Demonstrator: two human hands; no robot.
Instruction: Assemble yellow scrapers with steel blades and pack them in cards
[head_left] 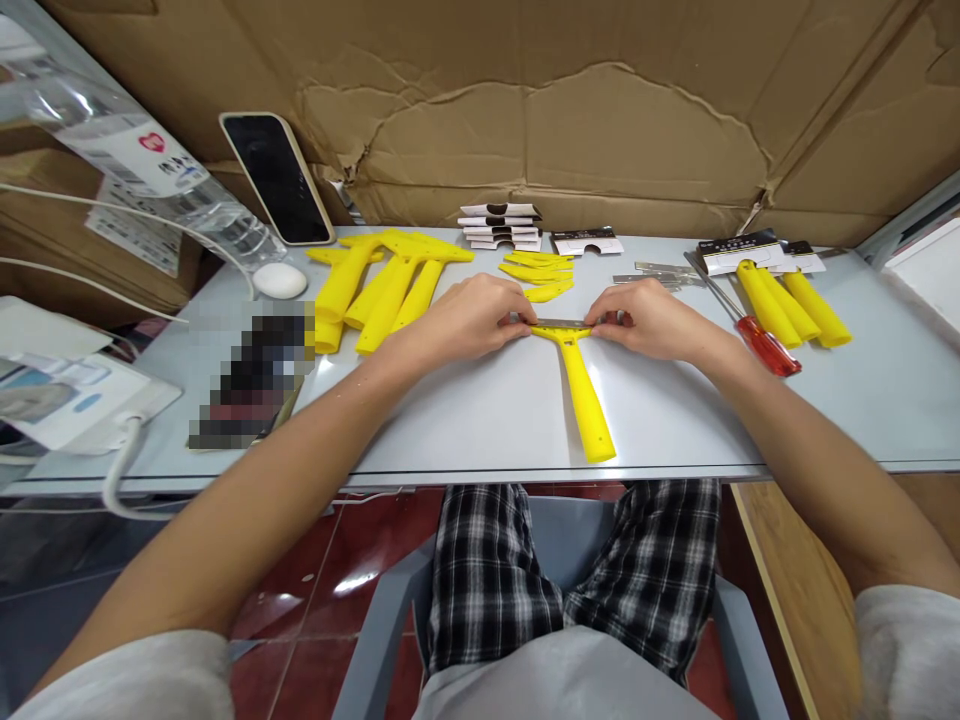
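A yellow scraper handle (585,395) lies on the table, its wide head away from me and its grip pointing toward the front edge. Across that head rests a thin metal blade (561,323). My left hand (486,315) pinches the blade's left end between thumb and fingers, at the head's left corner. At the opposite corner, my right hand (646,318) pinches the right end the same way. Just beyond the hands are small yellow strips (536,268). Several loose metal blades (652,275) lie behind my right hand.
Yellow scraper handles (405,270) are piled at left; more parts (780,305) sit at right under black-and-white cards (739,250). A red screwdriver (769,345) lies near them. Folded cards (501,225) are stacked at the back. A phone (277,180) and water bottle (157,160) stand left.
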